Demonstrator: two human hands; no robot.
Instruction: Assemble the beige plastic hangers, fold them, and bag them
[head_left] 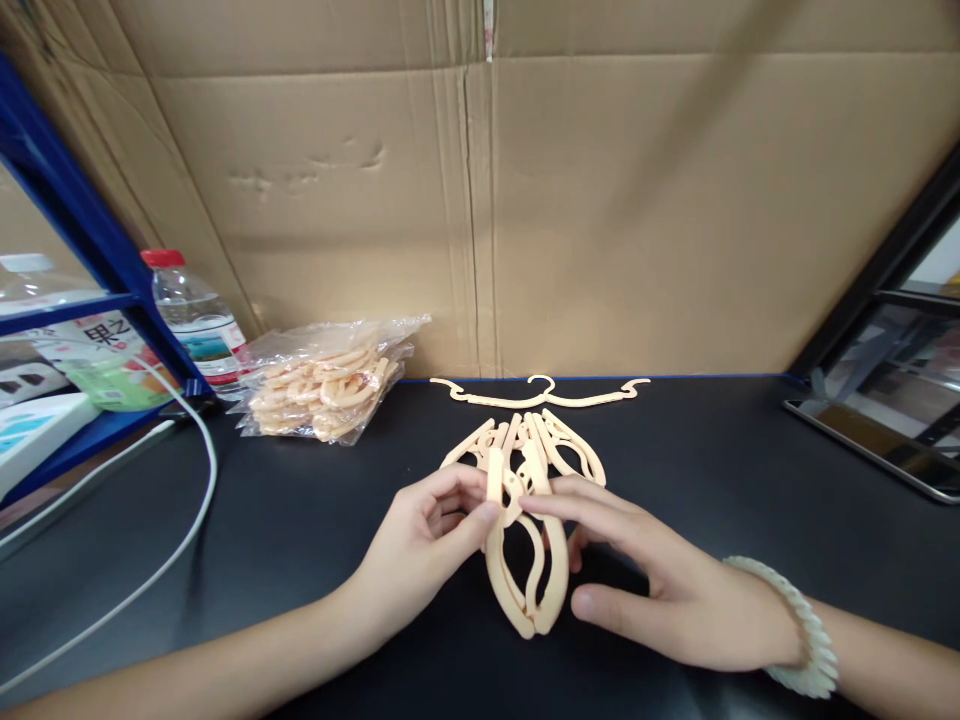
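My left hand [435, 530] pinches the left arm of a folded beige plastic hanger [555, 575] between thumb and fingers. The hanger's two arms are folded together, and its joined end points toward me. On its other side, my right hand [660, 570] has its fingers spread, with the index fingertip touching the hanger near its middle and the thumb apart from it. Just behind lie several more folded hangers [581, 445], partly hidden by the held one and my fingers. An unfolded hanger [502, 402] lies flat at the back of the black table, its hook toward the cardboard.
A clear plastic bag of folded hangers [326, 385] lies at the back left. Beside it stand a red-capped water bottle [196, 320] and a blue rack [67, 200]. A white cable [206, 480] curves across the left, a tablet-like device [870, 450] lies right, and a cardboard wall [637, 200] rises behind.
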